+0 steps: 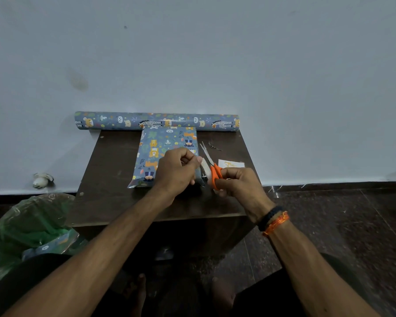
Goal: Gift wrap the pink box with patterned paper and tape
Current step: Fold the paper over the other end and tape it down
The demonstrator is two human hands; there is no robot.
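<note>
Green bag [30, 223] holds paper scrap [52, 247]

Both forearms are bare, no sleeves. Just behind the right hand [240, 183], the wrist wears a dark braided band [269, 217] beside an orange thread bracelet [276, 223]; feet bare

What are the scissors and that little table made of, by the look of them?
The scissors: orange handles that look like smooth plastic, and thin grey blades with a metallic shine, probably steel. The table: dark brown with a flat, slightly glossy top and faint scuffs, likely laminated wood or board; the grain is too dim to be sure.
</note>
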